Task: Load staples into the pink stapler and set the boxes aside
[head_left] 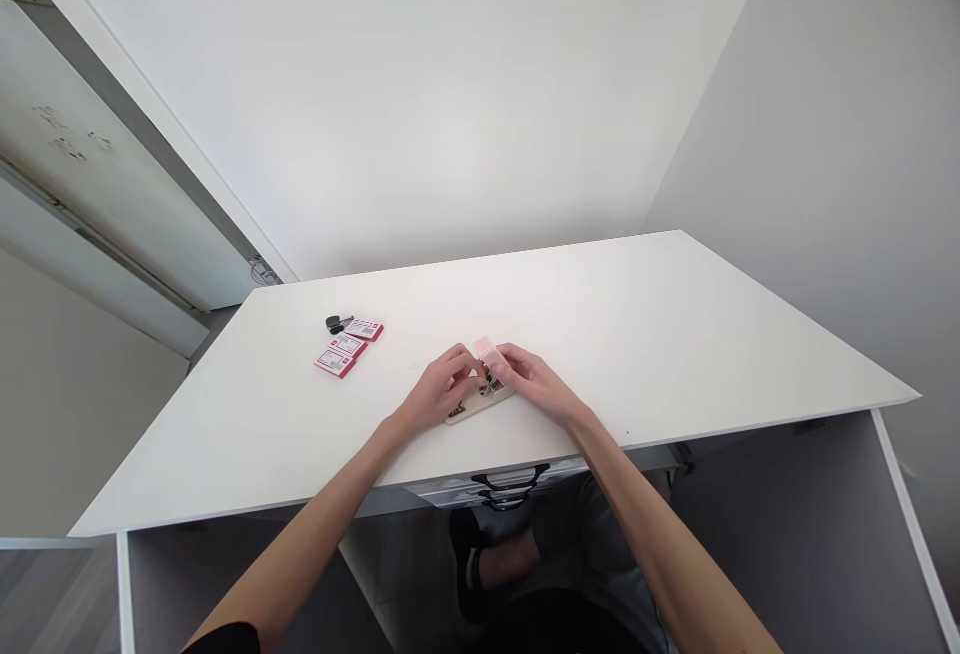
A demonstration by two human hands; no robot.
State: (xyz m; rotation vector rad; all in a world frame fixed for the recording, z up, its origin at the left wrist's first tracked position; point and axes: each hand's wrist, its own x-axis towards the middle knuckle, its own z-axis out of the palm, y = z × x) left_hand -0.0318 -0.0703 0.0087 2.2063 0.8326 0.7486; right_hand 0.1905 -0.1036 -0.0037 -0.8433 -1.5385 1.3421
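Note:
My right hand [536, 384] is closed on a small pale pink card or packet [486, 346], with the thumb over its lower part. Bent inward just to its left, my left hand [441, 386] has thumb and fingertips drawn together at a small dark and metallic piece [489, 384]; whether it grips this piece is too small to tell. Under both hands lies a flat beige tray or board [472, 407]. Small brown, patterned items [456, 411] show on it beside my left thumb. My fingers hide much of the board.
On the left of the white table [637, 324] lie several red-and-white printed cards [341, 356]. Touching them is a black-handled tool [335, 324], apparently scissors. Drawers with black handles [510, 480] sit below the front edge. A white wall [450, 114] rises behind the table.

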